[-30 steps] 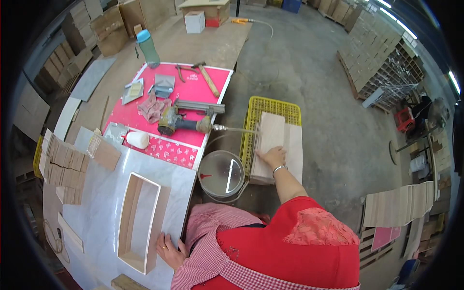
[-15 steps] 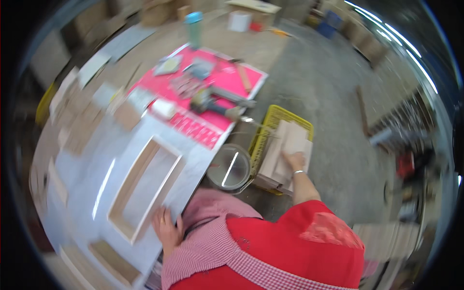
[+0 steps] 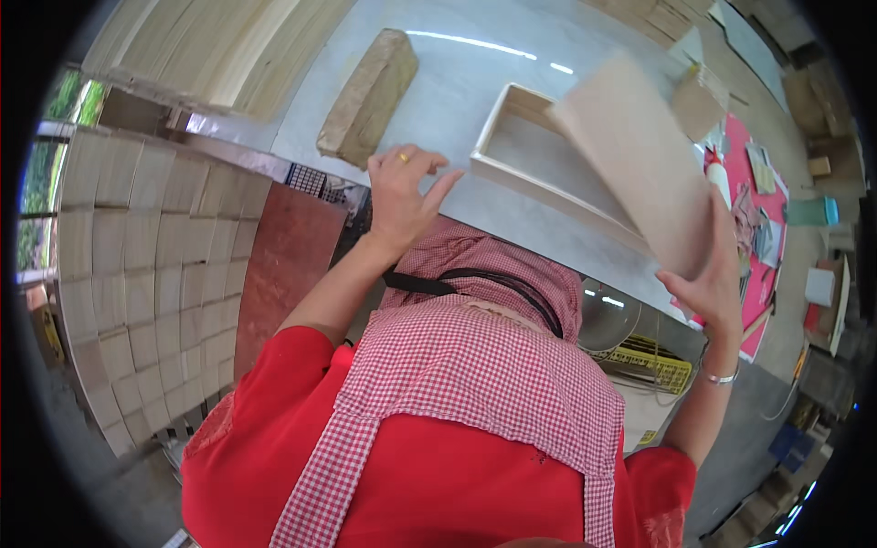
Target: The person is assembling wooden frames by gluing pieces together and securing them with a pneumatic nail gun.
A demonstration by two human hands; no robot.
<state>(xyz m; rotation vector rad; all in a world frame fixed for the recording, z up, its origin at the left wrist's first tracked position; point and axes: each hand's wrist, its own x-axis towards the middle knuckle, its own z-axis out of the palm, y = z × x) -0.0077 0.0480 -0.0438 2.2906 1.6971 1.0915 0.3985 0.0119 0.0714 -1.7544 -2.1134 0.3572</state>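
Table [image 3: 438, 119]: pale, marbled and shiny enough to throw back streaks of light; I'd expect bare wood to slide easily on it.

Wooden frame [image 3: 539, 190]: lying on the table close to the near edge, long, open and shallow-walled. Judging by its thin sides it is light and rigid, the corners being its weak spots; I'd take it by the two long walls, around the middle.

Wood panel [image 3: 635, 151]: raised and tilted over the right part of the frame (whether it touches the rim, I can't make out from here). It looks flat, thin and stiff, probably light for its length, and dry rather than slippery. Its corners could chip, so I'd want fingers flat on one face and the thumb on the other, or a hand on each long edge. Held by one end, it likely feels tip-heavy.

Wooden block [image 3: 370, 96]: on the table, left of the frame and apart from it, chunky and rough-looking; I'd guess it heavier, best gripped across its narrow width.

Right hand [image 3: 713, 279]: clamped on the panel's near end, thumb to one side, fingers along the edge.

Left hand [image 3: 402, 196]: holding nothing, thumb and fingers apart, just beside the block's near end.

Ring [image 3: 403, 157]: a gold-coloured band on a left finger, hard enough, I'd think, to mark soft wood.
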